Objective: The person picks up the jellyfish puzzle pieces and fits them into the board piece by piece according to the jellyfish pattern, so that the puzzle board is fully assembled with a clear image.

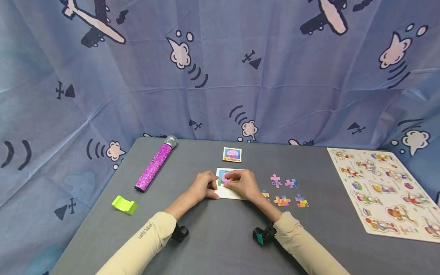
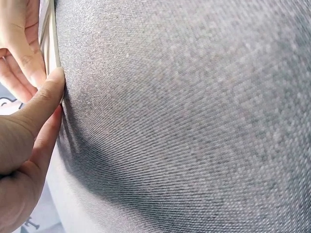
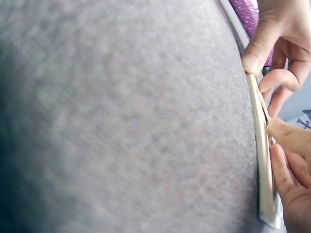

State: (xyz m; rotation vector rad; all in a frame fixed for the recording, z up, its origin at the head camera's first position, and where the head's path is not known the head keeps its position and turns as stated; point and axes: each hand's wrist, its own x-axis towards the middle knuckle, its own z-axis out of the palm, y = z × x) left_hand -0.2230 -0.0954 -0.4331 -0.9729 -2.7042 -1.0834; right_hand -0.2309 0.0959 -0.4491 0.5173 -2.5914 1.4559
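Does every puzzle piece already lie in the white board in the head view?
No, several pieces lie loose on the table, to the right of the board.

The grey cloth tabletop point(image 1: 213, 233) looks matt and ribbed, the purple stick-shaped microphone point(image 1: 154, 167) glittery, the white rectangular puzzle board point(image 1: 229, 194) smooth.

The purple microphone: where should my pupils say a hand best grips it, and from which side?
Probably the middle of the purple handle, reached from above with the left hand, the nearer one. Long, slim and lying aslant, silver head at the far end, it should suit a grip across its long sides.
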